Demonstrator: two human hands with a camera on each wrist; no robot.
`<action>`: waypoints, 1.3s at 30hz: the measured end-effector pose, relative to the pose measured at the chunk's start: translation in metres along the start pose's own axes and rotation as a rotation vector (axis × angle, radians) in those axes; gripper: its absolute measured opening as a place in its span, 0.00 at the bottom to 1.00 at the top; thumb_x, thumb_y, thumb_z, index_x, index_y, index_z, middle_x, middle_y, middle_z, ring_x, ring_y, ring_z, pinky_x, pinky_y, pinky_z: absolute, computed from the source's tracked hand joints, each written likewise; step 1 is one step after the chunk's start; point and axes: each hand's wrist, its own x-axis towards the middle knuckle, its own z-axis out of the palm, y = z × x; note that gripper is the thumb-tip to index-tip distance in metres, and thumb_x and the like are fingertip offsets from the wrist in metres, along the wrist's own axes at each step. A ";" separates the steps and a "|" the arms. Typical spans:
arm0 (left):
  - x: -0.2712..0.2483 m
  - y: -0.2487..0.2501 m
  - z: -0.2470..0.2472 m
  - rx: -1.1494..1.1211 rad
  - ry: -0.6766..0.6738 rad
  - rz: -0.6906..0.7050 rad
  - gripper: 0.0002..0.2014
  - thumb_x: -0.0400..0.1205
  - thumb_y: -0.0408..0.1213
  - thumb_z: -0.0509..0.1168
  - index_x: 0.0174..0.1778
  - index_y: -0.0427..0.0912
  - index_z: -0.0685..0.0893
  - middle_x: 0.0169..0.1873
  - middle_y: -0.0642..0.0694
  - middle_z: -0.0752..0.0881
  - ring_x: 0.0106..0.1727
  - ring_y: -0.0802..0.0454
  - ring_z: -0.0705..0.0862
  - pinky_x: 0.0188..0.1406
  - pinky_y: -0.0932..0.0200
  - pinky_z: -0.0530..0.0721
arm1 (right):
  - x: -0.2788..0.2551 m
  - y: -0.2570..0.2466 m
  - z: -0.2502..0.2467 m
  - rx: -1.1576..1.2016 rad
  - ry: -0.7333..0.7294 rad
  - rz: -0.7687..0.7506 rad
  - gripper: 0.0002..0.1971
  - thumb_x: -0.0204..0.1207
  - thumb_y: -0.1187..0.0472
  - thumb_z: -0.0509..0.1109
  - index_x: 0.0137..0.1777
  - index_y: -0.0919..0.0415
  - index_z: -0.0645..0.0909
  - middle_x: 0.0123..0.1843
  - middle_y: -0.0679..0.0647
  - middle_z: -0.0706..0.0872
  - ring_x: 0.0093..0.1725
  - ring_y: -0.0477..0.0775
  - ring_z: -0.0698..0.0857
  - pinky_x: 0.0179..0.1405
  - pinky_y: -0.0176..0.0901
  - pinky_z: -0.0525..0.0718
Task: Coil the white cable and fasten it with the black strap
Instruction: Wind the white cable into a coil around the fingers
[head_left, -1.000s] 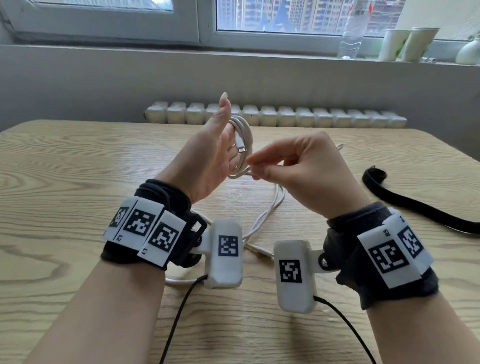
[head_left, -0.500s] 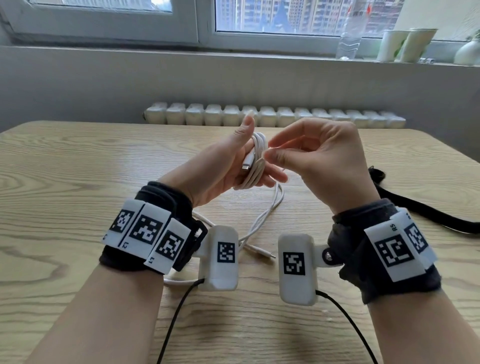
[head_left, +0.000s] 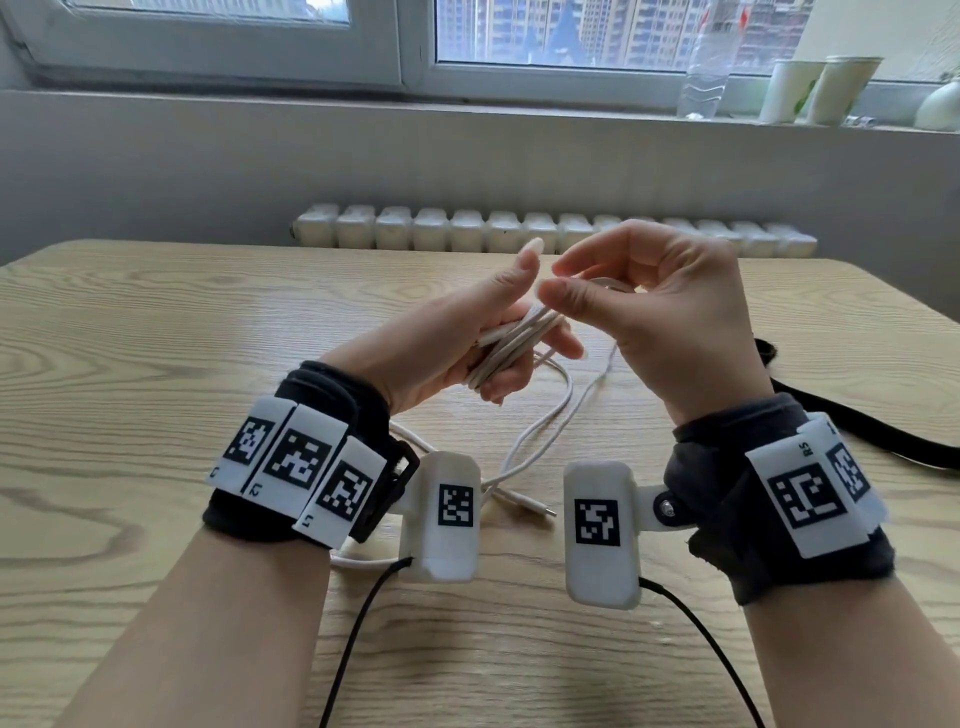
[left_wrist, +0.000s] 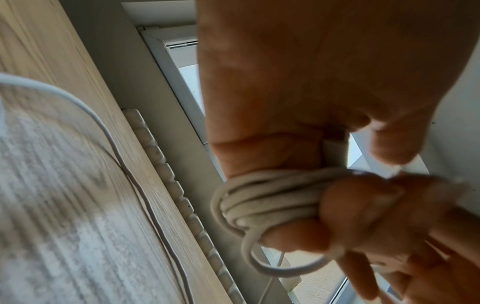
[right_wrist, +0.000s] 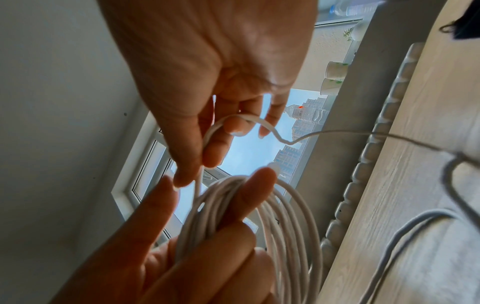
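Coils of the white cable (head_left: 511, 340) sit bunched in the left hand (head_left: 457, 338), fingers curled round the bundle w/ the index finger pointing up; that hand works as the spool, probably so the loops stay one size and don't spring apart. Right hand (head_left: 670, 322) is just beside it, touching or nearly so, thumb and forefinger pinching one strand; right wrist view shows that strand running from the pinch down into the loops, other fingers bent but loose. Judging by this, it's feeding the next turn onto the bundle, i.e. coiling is underway, not done.

Slack still trails below both hands on the counter (head_left: 130, 364), curving toward the person, and a plug end (head_left: 535, 506) lies between the two wrist cameras, so more turns are left. Black strap (head_left: 857, 426) lies on the counter to the right of the right hand, well apart from it, untouched; prob. parked there till the coil is finished.

Hard to make out:
- Left wrist view is blurred; loop count can't be told from it.
- The other plug seems tucked under the left thumb, but it's not clear.
- Strap's far end runs out of the head view, and the right wrist hides its near part; only a dark corner shows in the right wrist view.
- Slack passes under the left wrist, so its full run is hidden.
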 end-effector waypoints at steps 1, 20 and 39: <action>0.000 0.000 0.000 0.021 -0.011 0.013 0.38 0.82 0.62 0.41 0.55 0.32 0.85 0.19 0.52 0.74 0.24 0.54 0.71 0.31 0.60 0.75 | 0.000 0.001 0.000 0.012 0.004 0.001 0.08 0.63 0.63 0.83 0.38 0.58 0.86 0.36 0.51 0.90 0.34 0.45 0.87 0.39 0.38 0.86; 0.000 -0.002 -0.006 -0.171 0.091 0.124 0.24 0.87 0.48 0.48 0.37 0.38 0.81 0.12 0.56 0.64 0.18 0.56 0.63 0.25 0.59 0.65 | 0.004 0.015 0.006 0.143 0.109 0.174 0.04 0.72 0.62 0.76 0.40 0.60 0.83 0.34 0.54 0.85 0.33 0.47 0.85 0.29 0.37 0.85; 0.002 -0.004 -0.012 -0.738 0.056 0.143 0.25 0.86 0.47 0.46 0.42 0.36 0.84 0.14 0.53 0.69 0.18 0.59 0.67 0.43 0.58 0.82 | -0.001 0.025 0.018 0.181 0.094 0.281 0.05 0.73 0.72 0.73 0.47 0.64 0.87 0.37 0.57 0.90 0.32 0.46 0.89 0.36 0.34 0.86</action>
